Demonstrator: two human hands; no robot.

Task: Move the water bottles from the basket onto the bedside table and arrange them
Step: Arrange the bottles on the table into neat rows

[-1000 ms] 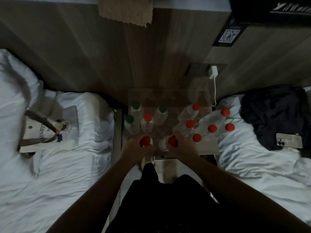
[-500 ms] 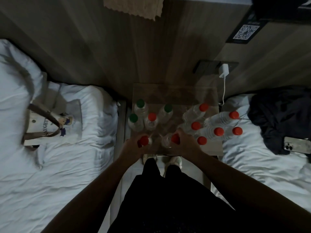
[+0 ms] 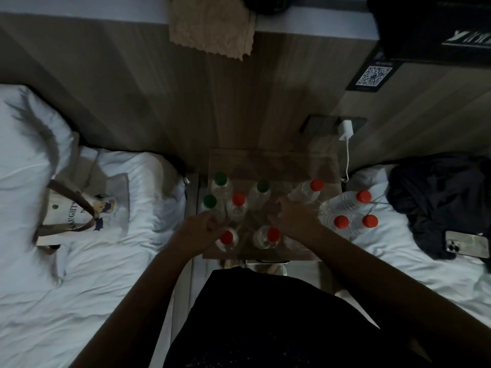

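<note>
Lifting off bottles (image 3: 268, 236): both hands (image 3: 292, 221).

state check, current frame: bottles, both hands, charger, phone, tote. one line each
green-capped bottles: three, upright, capped, on the table's left
red-capped bottles: capped, standing on the table; at least seven caps show
left hand: over the table, grip not clear
right hand: among the bottles, grip not clear
bedside table: back part bare
charger: plugged in
phone: lying on right bed
tote bag: lying flat on left bed
</note>
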